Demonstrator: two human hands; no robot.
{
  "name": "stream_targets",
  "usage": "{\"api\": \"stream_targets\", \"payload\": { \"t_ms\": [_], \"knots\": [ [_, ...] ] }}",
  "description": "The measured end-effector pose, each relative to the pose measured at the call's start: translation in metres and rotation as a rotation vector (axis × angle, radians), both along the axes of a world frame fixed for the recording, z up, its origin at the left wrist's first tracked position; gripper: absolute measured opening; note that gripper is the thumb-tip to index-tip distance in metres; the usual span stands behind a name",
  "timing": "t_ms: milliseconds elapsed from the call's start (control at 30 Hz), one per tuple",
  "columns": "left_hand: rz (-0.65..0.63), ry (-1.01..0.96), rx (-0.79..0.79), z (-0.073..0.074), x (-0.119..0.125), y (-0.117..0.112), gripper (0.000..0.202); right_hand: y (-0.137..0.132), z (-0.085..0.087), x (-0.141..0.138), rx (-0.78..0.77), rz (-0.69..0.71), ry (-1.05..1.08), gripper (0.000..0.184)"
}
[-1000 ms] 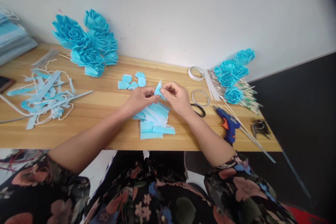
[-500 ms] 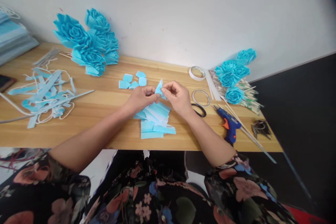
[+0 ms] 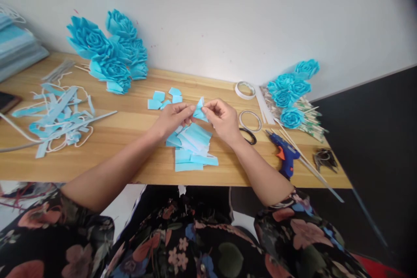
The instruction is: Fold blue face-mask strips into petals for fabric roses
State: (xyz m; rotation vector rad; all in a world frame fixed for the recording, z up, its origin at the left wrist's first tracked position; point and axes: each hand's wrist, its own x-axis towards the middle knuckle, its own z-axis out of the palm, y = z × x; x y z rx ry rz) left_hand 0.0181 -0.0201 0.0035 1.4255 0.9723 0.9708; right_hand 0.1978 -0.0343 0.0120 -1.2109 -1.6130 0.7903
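Between my two hands is a small folded piece of light blue mask fabric (image 3: 200, 113), its pointed tip upward. My left hand (image 3: 176, 118) pinches its left side between thumb and fingers. From the right, my right hand (image 3: 222, 119) pinches the other side, fingers closed. Below them on the table lies a loose pile of blue and white fabric pieces (image 3: 194, 139). Several small cut blue pieces (image 3: 159, 96) with folded corners lie just beyond my left hand.
Blue fabric roses (image 3: 114, 54) stand at back left, smaller ones (image 3: 288, 89) at right. Strips and ear loops (image 3: 61, 115) lie tangled at left, near stacked masks (image 3: 18, 47). Tape rolls (image 3: 245, 90), a blue glue gun (image 3: 284, 153) and thin sticks (image 3: 308, 160) sit at right.
The folded piece has opened out a little and turned between my fingers. My left hand has shifted slightly up along its side; the things on the table stay put.
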Motion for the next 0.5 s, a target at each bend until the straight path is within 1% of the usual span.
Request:
{"api": "stream_targets", "payload": {
  "t_ms": [133,233,300,333,400,433,467,500],
  "knots": [
    [-0.013,0.062,0.011,-0.001,0.001,-0.001,0.025,0.001,-0.005,-0.002,0.012,0.048,0.014,0.014],
    [-0.012,0.072,0.014,-0.002,0.002,-0.001,0.022,0.006,-0.011,0.001,0.018,0.062,0.018,0.013],
    [0.004,0.041,-0.015,-0.003,0.001,0.000,0.022,0.006,-0.007,0.004,0.051,0.036,0.038,0.012],
    [0.013,0.017,-0.036,-0.003,0.001,0.001,0.022,0.003,-0.001,0.006,0.082,0.012,0.055,0.011],
    [0.038,-0.029,-0.069,-0.003,-0.001,0.003,0.022,-0.012,0.021,0.006,0.173,-0.025,0.099,0.010],
    [0.050,-0.042,-0.079,-0.003,-0.001,0.004,0.023,-0.023,0.036,0.004,0.208,0.015,0.091,0.012],
    [0.069,-0.052,-0.082,-0.002,-0.001,0.004,0.024,-0.037,0.051,0.001,0.221,0.141,0.049,0.017],
    [0.090,-0.062,-0.084,-0.002,-0.002,0.005,0.025,-0.052,0.065,-0.003,0.252,0.335,-0.015,0.022]
  ]
}}
